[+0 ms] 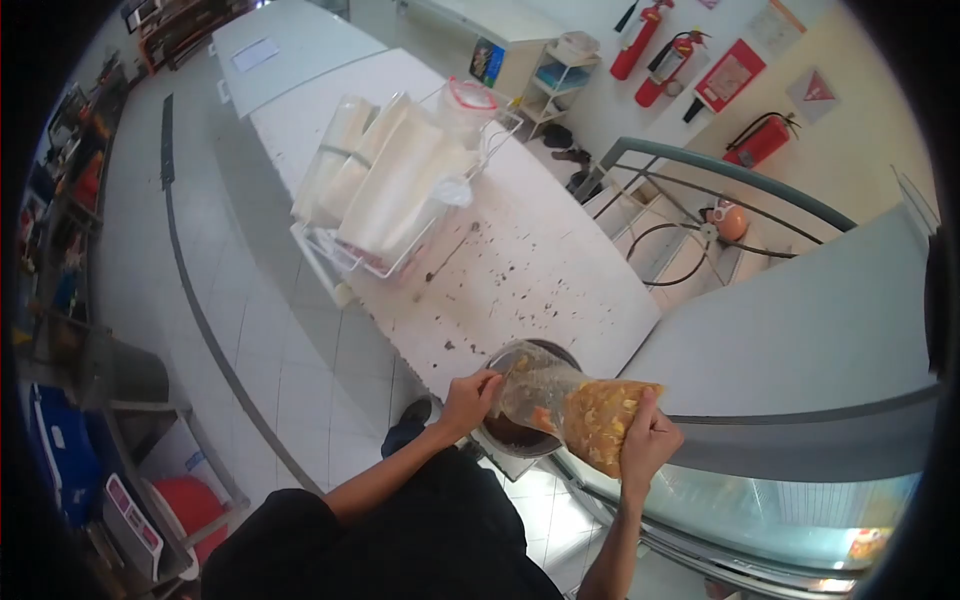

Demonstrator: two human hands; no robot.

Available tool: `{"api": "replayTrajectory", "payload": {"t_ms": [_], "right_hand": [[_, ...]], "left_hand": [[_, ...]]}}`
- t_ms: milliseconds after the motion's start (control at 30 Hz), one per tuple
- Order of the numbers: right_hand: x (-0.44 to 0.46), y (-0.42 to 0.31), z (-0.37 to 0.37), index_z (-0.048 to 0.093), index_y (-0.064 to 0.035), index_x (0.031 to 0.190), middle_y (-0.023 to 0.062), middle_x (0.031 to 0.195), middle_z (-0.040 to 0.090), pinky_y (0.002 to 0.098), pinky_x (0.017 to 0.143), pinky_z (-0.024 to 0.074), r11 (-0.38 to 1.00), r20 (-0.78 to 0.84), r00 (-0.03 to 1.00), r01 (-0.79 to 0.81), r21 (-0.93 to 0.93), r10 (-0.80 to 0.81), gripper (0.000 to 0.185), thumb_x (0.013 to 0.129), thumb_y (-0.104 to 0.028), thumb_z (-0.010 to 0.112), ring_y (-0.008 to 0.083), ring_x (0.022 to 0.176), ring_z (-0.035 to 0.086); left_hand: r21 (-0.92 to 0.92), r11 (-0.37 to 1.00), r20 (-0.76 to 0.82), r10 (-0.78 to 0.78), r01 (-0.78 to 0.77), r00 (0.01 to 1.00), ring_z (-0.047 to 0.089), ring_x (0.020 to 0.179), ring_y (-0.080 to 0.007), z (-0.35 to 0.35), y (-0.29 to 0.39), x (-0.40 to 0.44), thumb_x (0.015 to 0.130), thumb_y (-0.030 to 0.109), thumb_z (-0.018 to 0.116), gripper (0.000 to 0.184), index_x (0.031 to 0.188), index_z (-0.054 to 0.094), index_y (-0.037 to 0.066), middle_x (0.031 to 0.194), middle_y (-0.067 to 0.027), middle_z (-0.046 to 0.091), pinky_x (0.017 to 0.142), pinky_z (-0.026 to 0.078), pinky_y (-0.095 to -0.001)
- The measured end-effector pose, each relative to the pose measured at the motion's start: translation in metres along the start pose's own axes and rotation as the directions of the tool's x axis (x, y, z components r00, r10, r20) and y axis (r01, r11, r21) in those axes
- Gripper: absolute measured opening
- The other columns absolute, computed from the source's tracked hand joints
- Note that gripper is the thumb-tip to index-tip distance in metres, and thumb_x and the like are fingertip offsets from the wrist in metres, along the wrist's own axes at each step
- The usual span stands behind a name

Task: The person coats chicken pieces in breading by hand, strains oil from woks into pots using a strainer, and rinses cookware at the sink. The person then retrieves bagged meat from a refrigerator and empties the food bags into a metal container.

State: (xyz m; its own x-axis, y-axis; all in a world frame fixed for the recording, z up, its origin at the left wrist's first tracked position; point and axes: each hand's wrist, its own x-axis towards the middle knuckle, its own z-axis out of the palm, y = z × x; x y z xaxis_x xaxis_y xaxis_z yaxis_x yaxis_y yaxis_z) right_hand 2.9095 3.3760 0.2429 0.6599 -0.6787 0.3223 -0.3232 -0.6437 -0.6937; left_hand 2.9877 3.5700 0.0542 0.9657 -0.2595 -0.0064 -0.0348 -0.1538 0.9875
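A clear plastic bag (603,418) with chunky yellow-orange food in its lower part is tilted over a round metal pot (558,350). Dark brown contents (515,430) show inside the pot. My right hand (650,440) grips the filled end of the bag on the right, fingers wrapped round it. At the bag's mouth, over the pot's left rim, my left hand (470,400) pinches the plastic edge. The mouth points down toward the pot. The pot stands at the near corner of a white table (560,240) spotted with dark marks.
A white wire rack (330,250) holding stacked plastic bags (390,180) stands farther up the table. To the right is a glass display case (760,520) with a grey top. Past the table are a metal railing (740,185) and red fire extinguishers (668,68).
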Motion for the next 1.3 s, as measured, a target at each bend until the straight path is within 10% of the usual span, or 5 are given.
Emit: {"api": "replayTrajectory", "payload": {"t_ms": [333,867,933,1033,1300], "right_hand": [[-0.010,0.007,0.024,0.060,0.0077,0.066,0.0194,0.047,0.047,0.0373,0.043,0.0336,0.911,0.071,0.962,0.272,-0.310,-0.263,0.045,0.097,-0.024,0.052,0.0144,0.036,0.044],[-0.020,0.069,0.049,0.054,0.0046,0.052,0.0094,0.041,0.043,0.0310,0.042,0.0327,0.985,0.253,0.955,0.169,-0.038,-0.154,0.051,0.095,-0.023,0.049,0.0105,0.040,0.037],[-0.039,0.038,0.038,0.052,0.0049,0.052,0.0070,0.042,0.045,0.0306,0.041,0.0336,0.930,0.200,0.928,-0.342,0.133,0.313,0.048,0.092,-0.021,0.052,0.0107,0.038,0.038],[-0.028,0.059,0.043,0.053,0.0027,0.049,-0.0012,0.042,0.044,0.0276,0.036,0.0326,0.990,0.274,0.961,0.071,-0.124,-0.035,0.047,0.093,-0.016,0.053,0.0088,0.036,0.043],[-0.018,0.037,0.054,0.054,-0.0007,0.054,-0.0012,0.042,0.041,0.0255,0.032,0.0269,0.939,0.212,0.954,-0.260,0.224,0.214,0.044,0.094,-0.019,0.052,0.0062,0.034,0.036]], "left_hand": [[0.201,0.969,0.147,0.118,-0.147,0.982,0.063,0.059,-0.0302,0.003,-0.018,0.003,0.090,0.015,0.061,0.017,0.092,0.065,-0.002,0.070,-0.0199,0.063,0.057,0.049,-0.0361],[0.137,0.948,0.225,0.254,-0.289,0.941,0.060,0.065,-0.0415,0.003,-0.017,0.032,0.088,0.014,0.058,0.016,0.082,0.059,-0.001,0.068,-0.0242,0.057,0.055,0.046,-0.0437],[0.146,0.966,0.231,0.177,-0.214,0.957,0.060,0.066,-0.0412,0.002,0.006,0.031,0.088,0.013,0.058,0.014,0.083,0.060,0.000,0.069,-0.0239,0.058,0.056,0.047,-0.0432],[0.224,0.950,0.224,0.167,-0.217,0.960,0.061,0.069,-0.0404,0.003,-0.011,0.031,0.088,0.013,0.058,0.013,0.085,0.062,0.001,0.072,-0.0230,0.059,0.057,0.047,-0.0428],[0.156,0.956,0.137,0.229,-0.249,0.964,0.061,0.058,-0.0357,-0.012,0.000,0.055,0.090,0.013,0.058,0.015,0.089,0.064,-0.001,0.069,-0.0236,0.058,0.054,0.047,-0.0384]]}}
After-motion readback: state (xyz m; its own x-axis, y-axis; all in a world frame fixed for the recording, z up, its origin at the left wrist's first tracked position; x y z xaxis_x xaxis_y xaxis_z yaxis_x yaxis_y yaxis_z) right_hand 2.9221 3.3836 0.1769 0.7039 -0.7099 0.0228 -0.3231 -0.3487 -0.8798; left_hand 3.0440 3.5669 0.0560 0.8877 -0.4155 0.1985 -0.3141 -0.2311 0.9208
